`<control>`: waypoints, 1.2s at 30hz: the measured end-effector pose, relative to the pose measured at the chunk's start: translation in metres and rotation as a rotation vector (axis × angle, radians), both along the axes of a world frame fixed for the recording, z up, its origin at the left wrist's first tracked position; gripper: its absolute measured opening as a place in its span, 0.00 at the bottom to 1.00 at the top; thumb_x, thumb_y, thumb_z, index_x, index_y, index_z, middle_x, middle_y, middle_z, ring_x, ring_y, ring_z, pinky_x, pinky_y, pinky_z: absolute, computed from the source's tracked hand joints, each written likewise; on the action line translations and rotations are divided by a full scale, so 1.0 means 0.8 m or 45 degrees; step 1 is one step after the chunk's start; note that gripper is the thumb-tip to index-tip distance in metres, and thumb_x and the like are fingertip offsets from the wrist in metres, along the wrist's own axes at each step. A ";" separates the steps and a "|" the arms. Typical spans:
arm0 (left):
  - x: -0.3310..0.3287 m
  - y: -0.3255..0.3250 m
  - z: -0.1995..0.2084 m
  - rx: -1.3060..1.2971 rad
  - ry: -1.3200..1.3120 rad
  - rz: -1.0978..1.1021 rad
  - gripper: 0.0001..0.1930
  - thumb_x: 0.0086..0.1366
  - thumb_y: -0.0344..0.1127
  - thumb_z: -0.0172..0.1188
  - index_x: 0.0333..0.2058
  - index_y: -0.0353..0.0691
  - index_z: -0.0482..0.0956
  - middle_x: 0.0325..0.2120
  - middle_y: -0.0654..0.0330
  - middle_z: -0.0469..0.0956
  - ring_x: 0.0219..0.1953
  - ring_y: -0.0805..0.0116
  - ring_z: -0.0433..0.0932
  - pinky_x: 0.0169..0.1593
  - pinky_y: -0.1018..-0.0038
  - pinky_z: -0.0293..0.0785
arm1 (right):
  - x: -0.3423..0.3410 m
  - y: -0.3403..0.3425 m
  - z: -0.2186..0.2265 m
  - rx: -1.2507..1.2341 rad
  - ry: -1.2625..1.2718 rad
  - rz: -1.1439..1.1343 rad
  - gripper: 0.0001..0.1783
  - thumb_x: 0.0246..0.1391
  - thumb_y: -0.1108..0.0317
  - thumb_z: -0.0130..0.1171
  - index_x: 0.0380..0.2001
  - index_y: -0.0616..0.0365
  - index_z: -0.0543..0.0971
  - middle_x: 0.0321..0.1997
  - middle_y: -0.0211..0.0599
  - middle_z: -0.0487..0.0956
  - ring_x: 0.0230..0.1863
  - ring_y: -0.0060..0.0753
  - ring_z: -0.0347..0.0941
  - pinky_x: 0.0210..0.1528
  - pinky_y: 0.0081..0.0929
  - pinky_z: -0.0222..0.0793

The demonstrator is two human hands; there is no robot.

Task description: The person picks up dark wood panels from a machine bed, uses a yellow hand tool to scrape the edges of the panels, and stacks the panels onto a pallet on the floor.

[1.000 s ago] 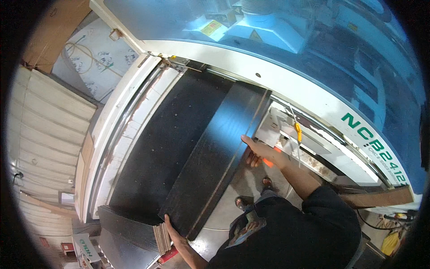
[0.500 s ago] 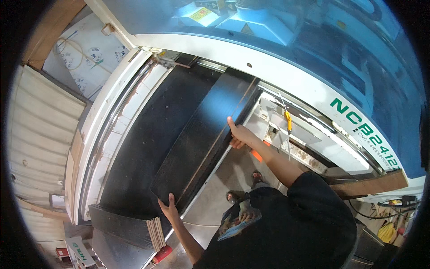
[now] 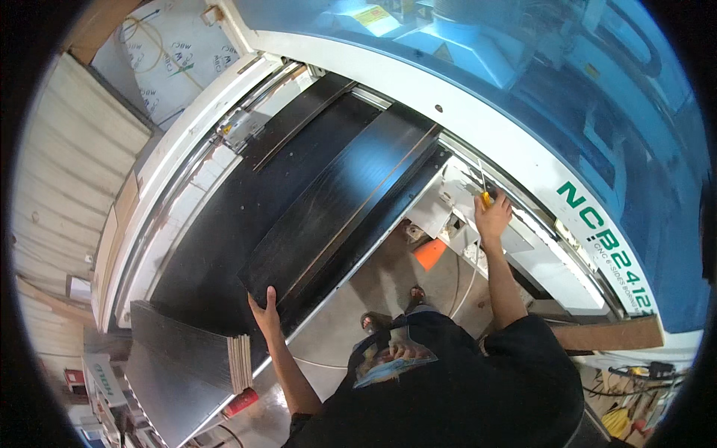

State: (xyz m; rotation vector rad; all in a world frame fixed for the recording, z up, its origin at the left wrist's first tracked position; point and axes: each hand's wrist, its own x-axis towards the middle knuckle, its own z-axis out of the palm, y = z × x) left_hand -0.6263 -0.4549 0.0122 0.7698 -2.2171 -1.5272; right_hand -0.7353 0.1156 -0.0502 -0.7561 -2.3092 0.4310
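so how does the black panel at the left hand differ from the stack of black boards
The panel lies singly, while the stack has several layers. The left hand touches the panel; the stack sits untouched. Both have black upper faces.

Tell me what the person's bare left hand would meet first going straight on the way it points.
The bare left hand would meet the near end of the long, flat black wood-grain panel almost at once; it appears to touch there, though exact contact is hard to judge.

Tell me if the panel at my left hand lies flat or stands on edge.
Flat: the panel lies broad face up, left hand at its end.
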 end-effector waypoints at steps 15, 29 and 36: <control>-0.037 0.025 0.032 -0.780 -0.259 0.035 0.44 0.63 0.60 0.61 0.71 0.49 0.52 0.68 0.35 0.52 0.67 0.33 0.57 0.65 0.45 0.59 | -0.019 0.030 0.045 -0.961 0.388 0.894 0.16 0.64 0.59 0.61 0.39 0.64 0.79 0.24 0.27 0.76 0.26 0.17 0.71 0.30 0.19 0.67; -0.035 0.032 0.033 -0.921 -0.386 0.054 0.39 0.65 0.60 0.58 0.68 0.45 0.60 0.67 0.32 0.51 0.65 0.30 0.61 0.63 0.49 0.65 | 0.096 -0.215 0.205 -0.633 -1.339 1.525 0.23 0.59 0.46 0.59 0.44 0.55 0.79 0.28 0.37 0.79 0.30 0.32 0.76 0.33 0.32 0.72; -0.035 0.034 0.036 -0.919 -0.338 0.034 0.39 0.65 0.61 0.58 0.68 0.46 0.61 0.67 0.30 0.51 0.65 0.30 0.61 0.64 0.49 0.65 | 0.071 -0.170 0.137 -1.120 -0.845 1.133 0.22 0.59 0.48 0.61 0.45 0.54 0.80 0.29 0.36 0.80 0.36 0.33 0.80 0.37 0.30 0.73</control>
